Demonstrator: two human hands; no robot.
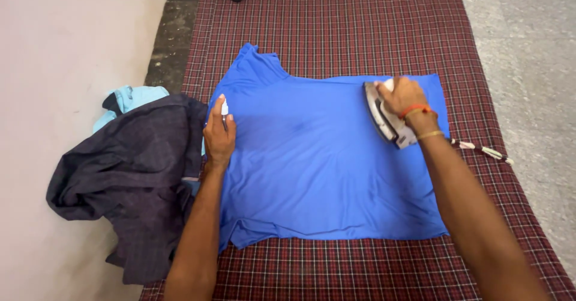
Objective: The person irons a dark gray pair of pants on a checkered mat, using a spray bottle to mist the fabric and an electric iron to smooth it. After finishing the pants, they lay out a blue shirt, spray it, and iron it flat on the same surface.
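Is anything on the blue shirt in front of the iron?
Nothing visible. The right hand holds the iron at the blue shirt's edge; the cloth lies flat and bare up to the left hand with its small spray bottle.

We have a single view, from the head, looking steeply down and forward over both forearms at close range. It takes in the checked cloth (336,25) ahead, with floor (528,49) along the right edge.

Smooth matt blue cloth shirt (324,157); shiny metal iron (384,116); checked woven cover (360,25).
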